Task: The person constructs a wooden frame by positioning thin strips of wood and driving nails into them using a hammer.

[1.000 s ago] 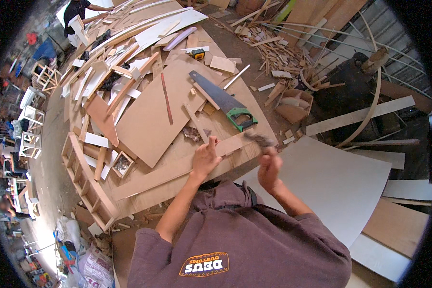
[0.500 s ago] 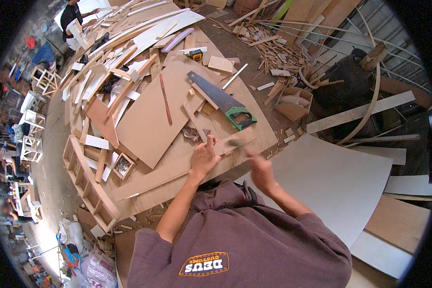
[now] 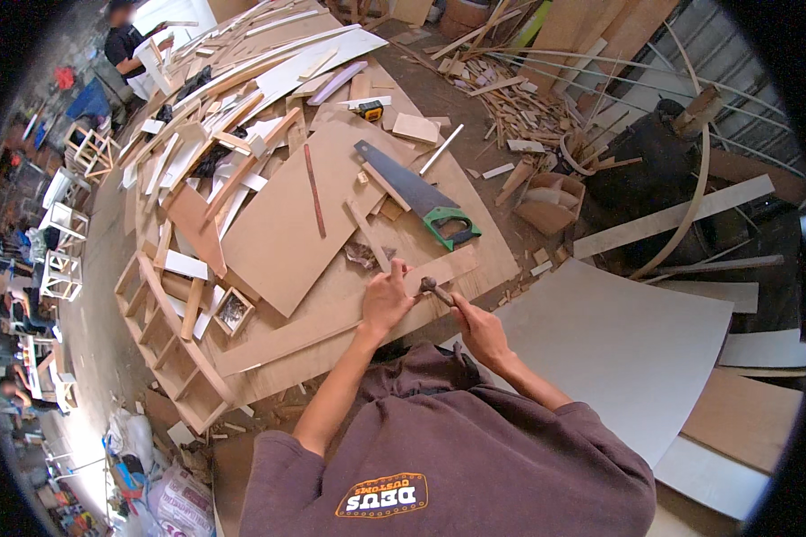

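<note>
My right hand (image 3: pixel 482 329) is wrapped round the handle of a hammer (image 3: pixel 432 288), whose dark head sits close beside my left fingers. My left hand (image 3: pixel 387 302) is closed over a long flat wooden strip (image 3: pixel 287 346) along the table's near edge. Its fingertips are pinched together, and what they hold is too small or hidden to name. One end of a thin wooden stick (image 3: pixel 367 233) lies close to those fingers. Beyond them is a handsaw (image 3: pixel 412 190) with a green and black handle, lying flat on the worktable (image 3: pixel 495 259).
Wood offcuts and strips crowd the table's far side, with a yellow tape measure (image 3: pixel 371 110) and a flat brown panel (image 3: pixel 287 224). A compartmented wooden frame (image 3: pixel 175 345) stands at the left edge. A white sheet (image 3: pixel 613 349) lies at right. Another person (image 3: pixel 127 45) stands far left.
The hammer, blurred by motion before, is now sharp, its head lower and nearer my left hand. My right hand has shifted slightly. My left hand stays on the strip.
</note>
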Demonstrator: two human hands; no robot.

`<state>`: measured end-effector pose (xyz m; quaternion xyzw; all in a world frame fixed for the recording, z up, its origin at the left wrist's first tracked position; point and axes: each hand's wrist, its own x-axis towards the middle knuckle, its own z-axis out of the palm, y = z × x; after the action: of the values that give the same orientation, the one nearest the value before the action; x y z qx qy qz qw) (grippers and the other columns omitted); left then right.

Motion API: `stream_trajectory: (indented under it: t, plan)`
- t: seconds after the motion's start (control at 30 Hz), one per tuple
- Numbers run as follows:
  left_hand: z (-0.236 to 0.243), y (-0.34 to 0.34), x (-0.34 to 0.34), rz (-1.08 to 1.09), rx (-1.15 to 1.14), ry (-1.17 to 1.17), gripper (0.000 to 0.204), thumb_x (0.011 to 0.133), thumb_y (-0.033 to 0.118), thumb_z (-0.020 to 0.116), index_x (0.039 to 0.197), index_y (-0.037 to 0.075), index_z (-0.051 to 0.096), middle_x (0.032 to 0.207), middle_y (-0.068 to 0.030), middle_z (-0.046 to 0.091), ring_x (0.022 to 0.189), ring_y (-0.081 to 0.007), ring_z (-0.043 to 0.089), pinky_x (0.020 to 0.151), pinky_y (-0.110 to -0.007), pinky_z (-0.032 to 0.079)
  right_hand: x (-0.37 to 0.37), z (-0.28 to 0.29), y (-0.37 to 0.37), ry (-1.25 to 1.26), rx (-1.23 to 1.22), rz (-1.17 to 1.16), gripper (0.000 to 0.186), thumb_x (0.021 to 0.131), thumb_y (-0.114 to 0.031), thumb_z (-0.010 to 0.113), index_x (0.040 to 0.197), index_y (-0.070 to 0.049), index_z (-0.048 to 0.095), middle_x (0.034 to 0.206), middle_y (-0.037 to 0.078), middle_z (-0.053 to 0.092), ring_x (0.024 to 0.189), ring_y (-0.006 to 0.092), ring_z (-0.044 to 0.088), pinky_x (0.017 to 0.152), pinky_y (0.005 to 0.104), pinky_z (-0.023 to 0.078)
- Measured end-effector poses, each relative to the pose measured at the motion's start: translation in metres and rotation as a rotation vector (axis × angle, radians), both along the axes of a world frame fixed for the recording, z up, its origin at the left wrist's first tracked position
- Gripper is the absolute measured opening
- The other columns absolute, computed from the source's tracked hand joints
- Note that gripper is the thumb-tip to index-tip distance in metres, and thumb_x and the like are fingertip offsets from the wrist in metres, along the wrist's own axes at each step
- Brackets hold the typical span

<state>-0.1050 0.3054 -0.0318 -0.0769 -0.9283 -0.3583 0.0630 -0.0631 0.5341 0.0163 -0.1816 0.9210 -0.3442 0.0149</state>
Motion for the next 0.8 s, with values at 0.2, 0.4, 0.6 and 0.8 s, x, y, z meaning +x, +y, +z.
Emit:
stream_trajectory:
  t: [0.2, 0.4, 0.6, 0.8]
  plan:
    - [0.003, -0.004, 0.003, 0.002, -0.022, -0.022, 0.063, 0.076, 0.021, 0.083, 0.117, 0.011, 0.036, 0.110, -0.0116, 0.073, 0.092, -0.0368, 0.070, 0.081, -0.047, 0.054, -0.010, 0.051, -0.016, 0.161, -0.289, -0.146, 0.034, 0.106, -0.016, 0.055, 0.139, -0.010, 0.056, 0.111, 0.023, 0.071, 0.093, 0.0413, 0.072, 0.077, 0.0411, 0.057]
    - [-0.005, -0.002, 0.001, -0.006, 0.006, -0.049, 0.066, 0.075, 0.022, 0.084, 0.120, 0.009, 0.038, 0.113, -0.0129, 0.073, 0.100, -0.0370, 0.069, 0.086, -0.047, 0.055, -0.003, 0.007, 0.000, -0.105, 0.187, -0.065, 0.035, 0.105, -0.012, 0.053, 0.139, -0.010, 0.057, 0.114, 0.024, 0.070, 0.094, 0.0422, 0.070, 0.076, 0.0458, 0.058]
    - [0.002, -0.004, 0.002, -0.002, -0.021, -0.002, 0.065, 0.076, 0.027, 0.084, 0.117, 0.010, 0.037, 0.102, -0.0117, 0.073, 0.090, -0.0370, 0.070, 0.080, -0.047, 0.055, -0.013, 0.069, -0.023, 0.216, -0.327, -0.134, 0.031, 0.105, -0.014, 0.054, 0.135, -0.008, 0.060, 0.114, 0.024, 0.069, 0.092, 0.0426, 0.070, 0.073, 0.0459, 0.057]
    - [-0.005, 0.001, -0.002, 0.002, -0.005, -0.036, 0.063, 0.076, 0.025, 0.083, 0.116, 0.010, 0.036, 0.107, -0.0140, 0.073, 0.093, -0.0395, 0.070, 0.082, -0.048, 0.054, 0.000, -0.014, 0.005, -0.087, 0.123, -0.055, 0.031, 0.106, -0.019, 0.054, 0.135, -0.010, 0.059, 0.109, 0.023, 0.071, 0.092, 0.0427, 0.071, 0.073, 0.0506, 0.056]
